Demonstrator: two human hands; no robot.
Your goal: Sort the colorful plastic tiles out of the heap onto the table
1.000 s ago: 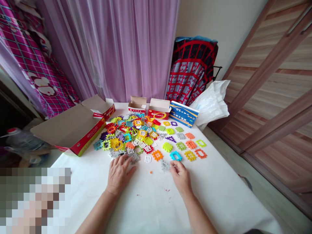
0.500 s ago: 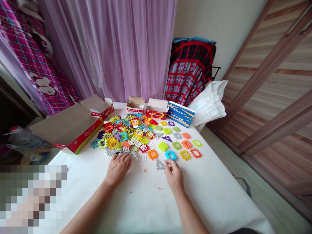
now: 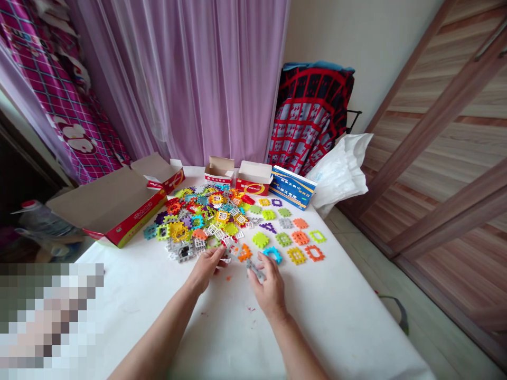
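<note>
A heap of colourful plastic interlocking tiles (image 3: 198, 216) lies on a table under a white cloth (image 3: 237, 338). To its right, single tiles sit in rows, among them a green tile (image 3: 260, 239) and an orange frame tile (image 3: 315, 253). My left hand (image 3: 206, 266) is lifted just off the cloth near the heap's front edge, fingers pinched on a grey tile piece (image 3: 232, 253). My right hand (image 3: 269, 282) is raised beside it and grips another grey tile piece (image 3: 255, 271). The two hands are close together, the pieces nearly meeting.
A big open red carton (image 3: 114, 208) stands at the left. Two small open red boxes (image 3: 237, 177) and a blue box (image 3: 292, 187) line the far edge. A white plastic bag (image 3: 340, 171) lies at the right corner, a red patterned cloth behind it, a wooden wall at right.
Both hands have lifted off the cloth and come together. The right hand picked up the grey tile that lay in front of it; the left hand took a grey piece from the heap's edge.
</note>
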